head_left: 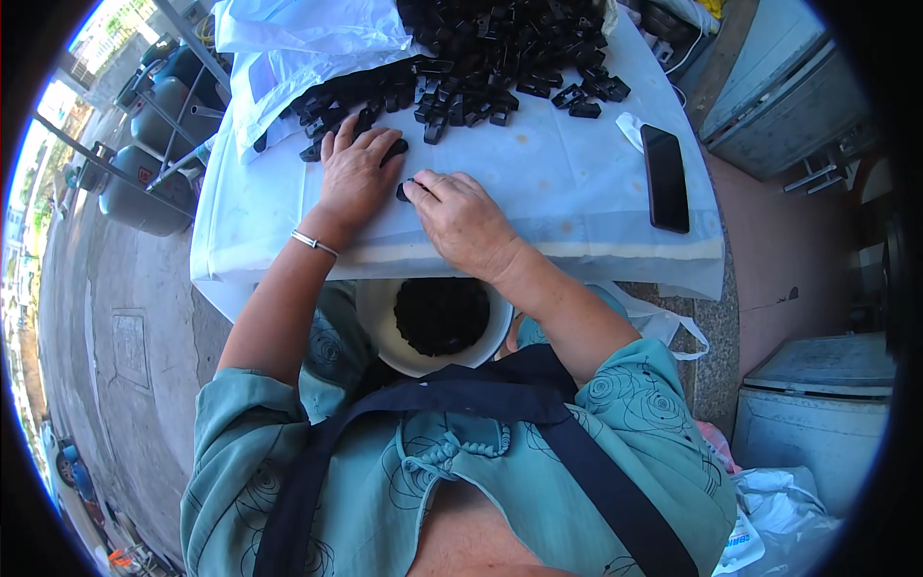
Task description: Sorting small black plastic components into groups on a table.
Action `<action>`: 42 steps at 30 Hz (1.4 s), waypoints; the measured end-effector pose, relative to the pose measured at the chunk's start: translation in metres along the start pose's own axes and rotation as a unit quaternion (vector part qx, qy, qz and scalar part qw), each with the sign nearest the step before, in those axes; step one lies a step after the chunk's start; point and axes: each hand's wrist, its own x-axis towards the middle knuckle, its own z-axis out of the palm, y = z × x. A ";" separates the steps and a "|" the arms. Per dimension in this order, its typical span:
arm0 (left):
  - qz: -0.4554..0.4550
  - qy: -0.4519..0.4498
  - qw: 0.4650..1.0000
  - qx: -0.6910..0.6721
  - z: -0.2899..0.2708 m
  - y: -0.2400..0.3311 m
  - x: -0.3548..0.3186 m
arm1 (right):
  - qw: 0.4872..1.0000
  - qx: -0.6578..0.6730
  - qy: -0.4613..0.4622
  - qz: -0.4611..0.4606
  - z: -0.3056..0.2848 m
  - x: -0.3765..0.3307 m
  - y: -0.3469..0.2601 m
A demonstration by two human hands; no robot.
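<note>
Small black plastic parts (500, 58) lie heaped across the far side of the white-covered table (577, 183). My left hand (356, 178) rests palm down at the near left edge of the heap. Its thumb and forefinger close on one black plastic part (395, 150), while its other fingers lie over more parts. To the right and nearer me, my right hand (466, 219) is closed in a pinch at another small black piece (404, 192); the fingers hide most of it. Below the table edge, a white basin (375, 322) holds a dark mass of black pieces (442, 315).
A black phone (665, 180) lies at the table's right, beside a small white item (631, 131). White plastic sheeting (308, 29) covers the far left corner. Grey gas cylinders (144, 192) stand left; a metal cabinet (817, 404) and plastic bags (784, 510) are on the right.
</note>
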 end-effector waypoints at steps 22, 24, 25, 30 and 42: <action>-0.043 0.167 0.971 -0.165 -0.007 -0.003 -0.021 | 0.847 0.490 0.163 0.124 0.008 0.093 -0.010; -0.073 0.145 0.968 -0.191 -0.001 0.002 -0.023 | 0.898 0.399 0.160 0.095 0.054 0.075 0.008; -0.111 0.131 0.963 -0.210 -0.001 0.004 -0.023 | 0.892 0.412 0.138 0.126 0.059 0.069 0.010; -0.138 0.074 0.960 -0.232 -0.018 0.006 -0.025 | 0.817 0.513 0.091 0.247 -0.003 0.070 0.020; 0.007 0.034 0.959 -0.283 -0.016 0.003 -0.024 | 0.988 -0.102 -0.084 0.082 -0.013 0.048 0.057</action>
